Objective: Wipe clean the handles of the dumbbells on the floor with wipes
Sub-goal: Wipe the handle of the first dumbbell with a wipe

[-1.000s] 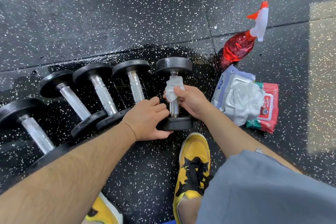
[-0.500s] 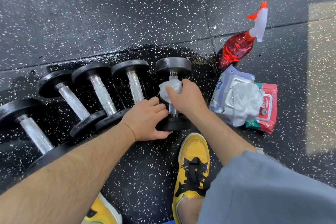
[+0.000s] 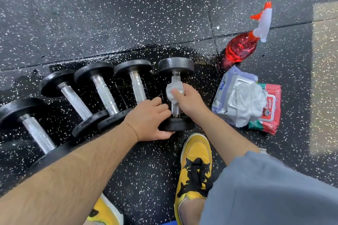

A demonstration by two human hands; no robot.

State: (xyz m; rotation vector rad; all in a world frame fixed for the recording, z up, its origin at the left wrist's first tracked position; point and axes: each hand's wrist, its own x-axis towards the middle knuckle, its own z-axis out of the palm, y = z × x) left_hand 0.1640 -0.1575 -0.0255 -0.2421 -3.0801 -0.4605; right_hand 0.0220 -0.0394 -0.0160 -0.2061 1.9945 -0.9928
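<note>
Several black dumbbells with knurled steel handles lie in a row on the wet speckled floor. The rightmost dumbbell (image 3: 176, 66) lies apart from the others. My right hand (image 3: 190, 103) grips a crumpled white wipe (image 3: 173, 90) wrapped round the middle of its handle. My left hand (image 3: 149, 119) holds the near head of that dumbbell (image 3: 180, 124), fingers curled over its top and thumb under its front edge. The neighbouring dumbbell's (image 3: 136, 86) near head is hidden under my left hand.
A red spray bottle (image 3: 241, 46) with a white trigger lies at the right. Below it sit an open wipes pack (image 3: 237, 97) and a red pack (image 3: 270, 109). My yellow shoes (image 3: 196, 162) stand close in front. Bare floor stretches beyond the dumbbells.
My right hand slid the wipe along the handle toward the far head and then partway back. The left hand stayed on the near head.
</note>
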